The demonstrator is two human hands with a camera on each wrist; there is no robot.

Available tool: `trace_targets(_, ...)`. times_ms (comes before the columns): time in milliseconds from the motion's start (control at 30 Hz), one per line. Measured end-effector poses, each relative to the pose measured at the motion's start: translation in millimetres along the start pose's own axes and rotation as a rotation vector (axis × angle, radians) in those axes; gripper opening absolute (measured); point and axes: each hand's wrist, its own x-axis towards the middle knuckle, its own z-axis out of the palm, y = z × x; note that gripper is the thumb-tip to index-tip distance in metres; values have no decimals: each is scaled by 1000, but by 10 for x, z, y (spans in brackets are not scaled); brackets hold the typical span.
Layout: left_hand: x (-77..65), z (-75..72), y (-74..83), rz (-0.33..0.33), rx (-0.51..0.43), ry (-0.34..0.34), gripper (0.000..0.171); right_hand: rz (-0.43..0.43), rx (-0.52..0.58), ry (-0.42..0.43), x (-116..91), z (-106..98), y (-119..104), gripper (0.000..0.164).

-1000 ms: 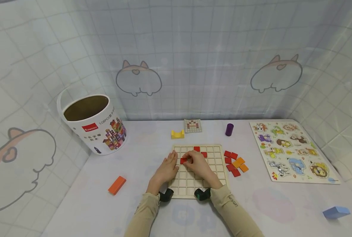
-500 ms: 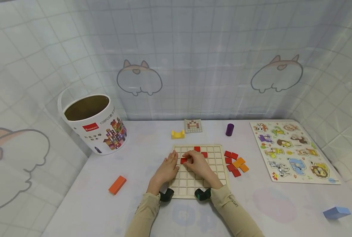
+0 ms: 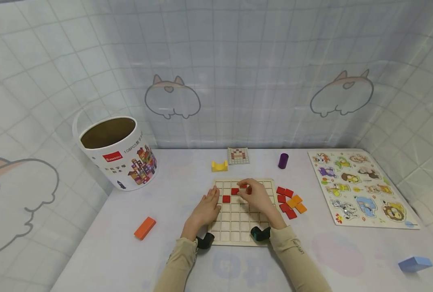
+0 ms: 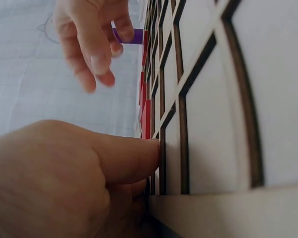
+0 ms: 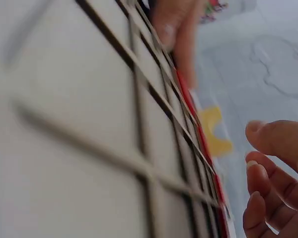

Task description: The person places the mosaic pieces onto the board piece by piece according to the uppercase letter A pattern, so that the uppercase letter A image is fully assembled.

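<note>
My left hand [image 3: 206, 208] lies along the left edge of a pale wooden grid board [image 3: 225, 236], fingers extended, its thumb on the rim in the left wrist view. Over the upper part of the board is my right hand [image 3: 257, 196]. The right wrist view shows its thumb and loosely bent fingers apart, with nothing between them. One red square tile [image 3: 226, 199] sits in a cell near the left hand's fingertips. Another red tile [image 3: 235, 191] is one row up, just left of the right fingertips. The right hand partly covers more red at the top row.
Loose red tiles [image 3: 284, 207] and orange tiles [image 3: 301, 208] lie right of the board. Behind it are a yellow block [image 3: 219, 166], a pattern card [image 3: 239, 155] and a purple cylinder [image 3: 283, 161]. An animal puzzle [image 3: 366, 188] lies right, a white bucket [image 3: 123, 162] stands left.
My right hand has moved right and back from the left-hand cells, its fingers parting. The red tile in the second row now shows where the hand was. My left hand stays put.
</note>
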Motion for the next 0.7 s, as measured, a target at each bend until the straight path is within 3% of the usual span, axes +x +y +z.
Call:
trace_targets(367,11,12,-9,11,10,3,60,121,22,173,-55,-549,326,31)
trace_targets(700,6,10,-9,7,1,2,60,363,-9,296,-229,-999,612,35)
